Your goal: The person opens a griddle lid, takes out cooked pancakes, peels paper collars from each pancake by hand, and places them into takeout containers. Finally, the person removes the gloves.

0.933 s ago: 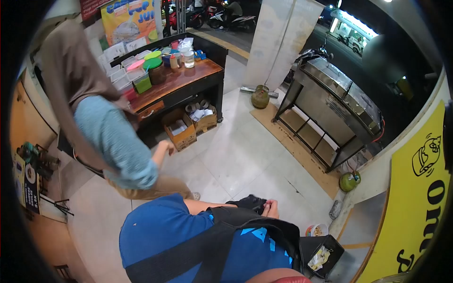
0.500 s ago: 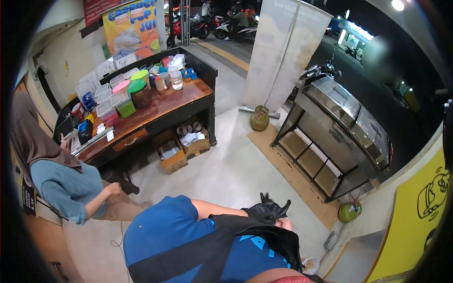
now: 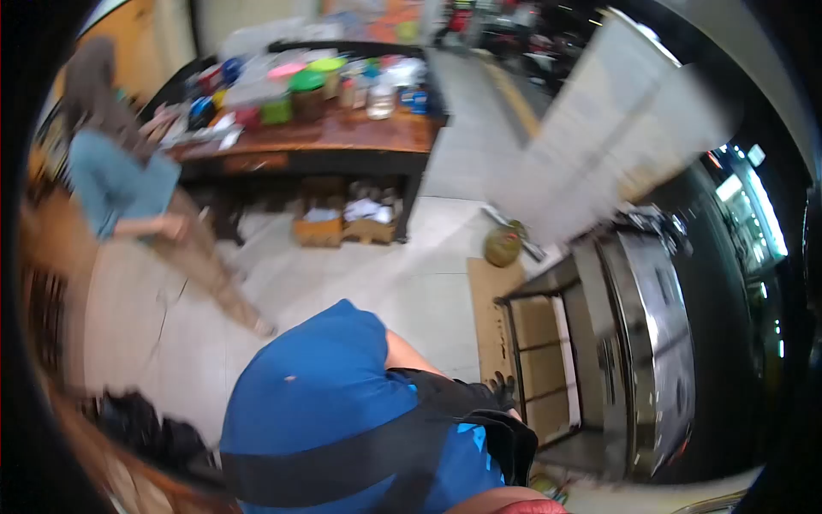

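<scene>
My left hand wears a black glove, its fingers spread in front of my body near the metal cart. A blue sleeve covers my upper left arm, with bare forearm showing below it. Of my right hand only a small patch of bare skin shows, close beside the glove. Its fingers are hidden behind a black strap or cloth across my front, so what it holds cannot be seen.
A metal cart stands at right on cardboard, near a green gas cylinder. Ahead is a wooden counter with lidded tubs above and boxes below. Another person stands at left; black bags lie lower left.
My view has swung right and tilted, blurring the scene. The other person's legs now show fully. My gloved left hand remains in front of me; my right hand is more hidden than before.
</scene>
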Demonstrator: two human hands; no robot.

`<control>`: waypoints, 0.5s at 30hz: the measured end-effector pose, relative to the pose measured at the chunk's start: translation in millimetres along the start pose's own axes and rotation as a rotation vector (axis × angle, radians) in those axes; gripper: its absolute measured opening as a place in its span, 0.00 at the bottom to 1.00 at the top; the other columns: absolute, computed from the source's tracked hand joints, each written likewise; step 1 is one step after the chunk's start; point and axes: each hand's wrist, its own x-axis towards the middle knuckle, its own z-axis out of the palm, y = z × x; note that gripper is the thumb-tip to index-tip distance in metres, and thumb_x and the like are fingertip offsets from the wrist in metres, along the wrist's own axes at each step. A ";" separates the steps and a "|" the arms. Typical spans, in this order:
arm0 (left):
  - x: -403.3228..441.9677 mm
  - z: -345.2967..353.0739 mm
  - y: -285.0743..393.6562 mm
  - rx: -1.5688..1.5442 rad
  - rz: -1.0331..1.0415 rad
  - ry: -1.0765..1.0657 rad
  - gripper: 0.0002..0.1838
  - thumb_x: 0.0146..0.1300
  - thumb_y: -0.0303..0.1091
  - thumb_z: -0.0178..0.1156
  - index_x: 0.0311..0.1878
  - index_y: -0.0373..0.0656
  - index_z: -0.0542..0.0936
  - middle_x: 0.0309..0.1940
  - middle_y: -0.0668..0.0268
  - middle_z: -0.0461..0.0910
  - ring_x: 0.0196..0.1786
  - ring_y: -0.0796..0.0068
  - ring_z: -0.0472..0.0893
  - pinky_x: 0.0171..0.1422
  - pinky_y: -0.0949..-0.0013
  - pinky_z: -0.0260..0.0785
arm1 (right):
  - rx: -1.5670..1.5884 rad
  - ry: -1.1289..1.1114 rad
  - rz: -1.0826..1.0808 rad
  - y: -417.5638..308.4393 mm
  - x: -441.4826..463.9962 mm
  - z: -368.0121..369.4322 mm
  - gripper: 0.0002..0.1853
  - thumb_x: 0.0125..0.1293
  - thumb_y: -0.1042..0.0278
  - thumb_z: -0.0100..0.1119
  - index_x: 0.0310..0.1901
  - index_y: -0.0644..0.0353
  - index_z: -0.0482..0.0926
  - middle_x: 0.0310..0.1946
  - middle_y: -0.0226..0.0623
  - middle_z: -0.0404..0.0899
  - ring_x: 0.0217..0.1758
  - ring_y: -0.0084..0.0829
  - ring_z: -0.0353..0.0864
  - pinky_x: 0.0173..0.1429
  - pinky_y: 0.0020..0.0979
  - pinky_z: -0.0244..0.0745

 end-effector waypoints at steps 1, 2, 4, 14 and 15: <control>7.7 1.6 -4.8 0.021 -0.015 0.041 0.11 0.53 0.42 0.60 0.35 0.49 0.85 0.29 0.60 0.83 0.35 0.57 0.83 0.39 0.55 0.73 | -0.029 -0.038 0.019 -14.0 17.7 13.3 0.17 0.69 0.56 0.40 0.55 0.54 0.64 0.48 0.33 0.59 0.48 0.28 0.56 0.51 0.35 0.50; 16.8 0.5 -12.5 0.040 -0.029 0.082 0.11 0.52 0.42 0.60 0.35 0.49 0.85 0.29 0.60 0.83 0.34 0.57 0.83 0.39 0.55 0.73 | -0.043 -0.071 0.039 -24.6 34.6 27.7 0.19 0.70 0.55 0.39 0.57 0.54 0.63 0.50 0.33 0.58 0.51 0.29 0.55 0.53 0.36 0.49; 42.0 -5.6 -28.7 0.080 -0.053 0.144 0.11 0.52 0.42 0.60 0.35 0.49 0.85 0.28 0.60 0.83 0.34 0.57 0.82 0.39 0.55 0.73 | -0.062 -0.125 0.072 -42.2 63.2 57.9 0.21 0.71 0.53 0.38 0.60 0.53 0.61 0.55 0.34 0.56 0.56 0.30 0.53 0.58 0.38 0.47; 113.5 -92.8 -115.9 0.162 -0.275 -0.121 0.12 0.52 0.44 0.60 0.35 0.51 0.85 0.31 0.59 0.83 0.35 0.56 0.82 0.40 0.54 0.72 | -0.430 -0.369 -0.416 -86.8 222.3 86.5 0.32 0.75 0.42 0.35 0.74 0.49 0.55 0.75 0.36 0.52 0.77 0.36 0.49 0.77 0.45 0.41; 120.3 -82.1 -135.4 -0.005 -0.129 -0.092 0.13 0.53 0.44 0.59 0.37 0.50 0.84 0.32 0.58 0.83 0.36 0.56 0.82 0.41 0.53 0.72 | -0.170 -0.300 -0.422 -102.7 219.7 103.4 0.32 0.74 0.41 0.37 0.73 0.49 0.56 0.74 0.37 0.53 0.76 0.39 0.51 0.77 0.48 0.41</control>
